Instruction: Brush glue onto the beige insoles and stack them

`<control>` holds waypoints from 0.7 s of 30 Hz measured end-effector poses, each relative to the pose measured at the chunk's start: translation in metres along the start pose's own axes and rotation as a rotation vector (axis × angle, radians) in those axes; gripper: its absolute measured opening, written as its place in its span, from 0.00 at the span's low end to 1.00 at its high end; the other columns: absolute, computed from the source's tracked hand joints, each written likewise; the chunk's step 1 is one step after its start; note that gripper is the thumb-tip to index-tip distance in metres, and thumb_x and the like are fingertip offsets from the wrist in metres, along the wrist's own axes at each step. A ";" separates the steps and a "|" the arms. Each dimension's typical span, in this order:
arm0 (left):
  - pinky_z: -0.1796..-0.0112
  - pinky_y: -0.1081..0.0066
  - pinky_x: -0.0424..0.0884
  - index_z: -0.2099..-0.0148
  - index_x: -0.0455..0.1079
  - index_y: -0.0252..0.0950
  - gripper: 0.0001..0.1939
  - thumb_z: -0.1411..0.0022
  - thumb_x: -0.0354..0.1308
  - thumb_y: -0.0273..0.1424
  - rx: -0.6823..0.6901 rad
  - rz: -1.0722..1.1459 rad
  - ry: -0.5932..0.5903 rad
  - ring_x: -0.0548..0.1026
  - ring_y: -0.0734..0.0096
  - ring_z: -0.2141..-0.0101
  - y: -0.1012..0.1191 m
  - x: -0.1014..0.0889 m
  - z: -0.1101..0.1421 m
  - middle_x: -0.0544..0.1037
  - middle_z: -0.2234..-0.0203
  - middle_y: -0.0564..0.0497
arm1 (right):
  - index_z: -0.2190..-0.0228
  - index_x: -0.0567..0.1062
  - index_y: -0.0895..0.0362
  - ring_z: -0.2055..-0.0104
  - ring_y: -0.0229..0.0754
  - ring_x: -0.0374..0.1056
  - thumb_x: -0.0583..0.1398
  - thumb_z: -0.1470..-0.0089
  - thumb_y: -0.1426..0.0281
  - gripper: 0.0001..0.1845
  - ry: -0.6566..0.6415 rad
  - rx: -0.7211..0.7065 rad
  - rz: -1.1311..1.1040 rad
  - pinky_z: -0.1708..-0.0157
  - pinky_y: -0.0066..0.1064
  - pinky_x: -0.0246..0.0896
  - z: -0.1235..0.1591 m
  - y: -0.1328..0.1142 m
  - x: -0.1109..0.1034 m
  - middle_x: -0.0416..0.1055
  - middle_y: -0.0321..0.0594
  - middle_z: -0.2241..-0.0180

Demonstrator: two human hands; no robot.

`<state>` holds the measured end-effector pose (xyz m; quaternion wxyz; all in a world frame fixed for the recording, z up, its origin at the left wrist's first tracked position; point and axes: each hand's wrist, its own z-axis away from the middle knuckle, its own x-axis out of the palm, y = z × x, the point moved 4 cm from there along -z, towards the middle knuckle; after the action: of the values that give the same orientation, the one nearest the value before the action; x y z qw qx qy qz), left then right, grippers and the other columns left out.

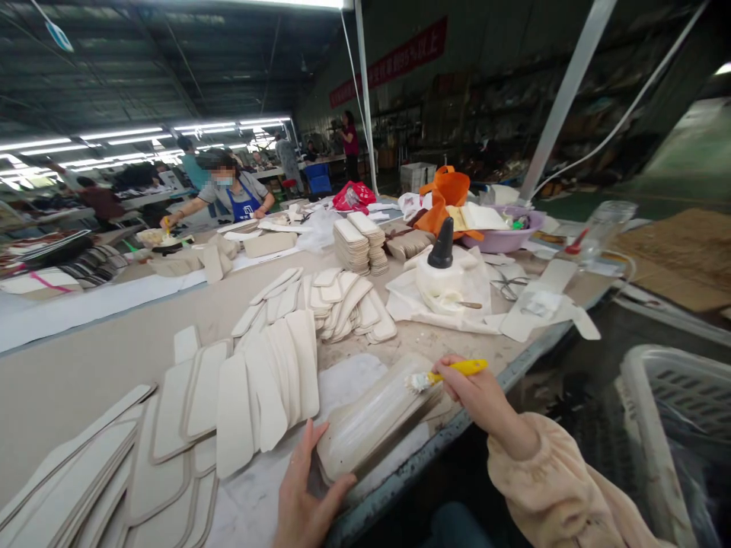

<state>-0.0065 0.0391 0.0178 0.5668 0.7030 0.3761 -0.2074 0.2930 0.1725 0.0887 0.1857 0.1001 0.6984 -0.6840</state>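
Note:
My right hand [465, 388] is closed around the yellow handle of a brush [461, 370]. White, glue-like paste coats the bristles, which touch the far end of a stack of long pale panels [371, 418] with rounded corners. The top panel has a wet sheen along its length. At the near end of that stack, my left hand [308, 487] has its thumb and fingers spread, touching the two corners. Fanned-out white panels [268, 380] lie just left of the stack. Beyond it stands a white tub [442, 281] with a black cone on top.
More panels [68, 487] overlap at the lower left. Neat piles [359, 243] stand farther back. Scissors [508, 285] and a purple basin [508, 237] are at the right. A white plastic basket [656, 426] sits beside the table edge [485, 388]. Across the table, a co-worker [228, 198] leans over other pieces.

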 end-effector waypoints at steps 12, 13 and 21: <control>0.49 0.56 0.70 0.32 0.43 0.41 0.46 0.46 0.63 0.40 0.142 0.003 0.098 0.72 0.52 0.48 -0.003 0.005 -0.001 0.74 0.48 0.43 | 0.63 0.72 0.57 0.67 0.44 0.70 0.53 0.42 0.74 0.09 0.053 -0.631 0.700 0.66 0.33 0.63 0.030 -0.022 0.028 0.73 0.42 0.71; 0.49 0.56 0.70 0.32 0.44 0.41 0.45 0.46 0.63 0.41 0.141 0.012 0.117 0.72 0.52 0.48 -0.005 0.006 -0.001 0.75 0.48 0.43 | 0.65 0.72 0.57 0.69 0.44 0.69 0.53 0.43 0.76 0.09 0.003 -0.616 0.760 0.68 0.33 0.62 0.034 -0.024 0.038 0.72 0.41 0.73; 0.51 0.57 0.72 0.31 0.41 0.41 0.47 0.46 0.63 0.41 0.156 0.014 0.073 0.73 0.53 0.49 -0.009 0.007 -0.003 0.73 0.47 0.42 | 0.70 0.71 0.54 0.72 0.37 0.67 0.55 0.45 0.73 0.06 -0.249 -0.775 0.509 0.71 0.26 0.58 0.078 -0.062 0.081 0.70 0.35 0.75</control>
<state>-0.0089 0.0447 0.0077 0.4976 0.7548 0.3744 -0.2063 0.2045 0.0833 0.1141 0.4531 0.1087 0.8277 -0.3127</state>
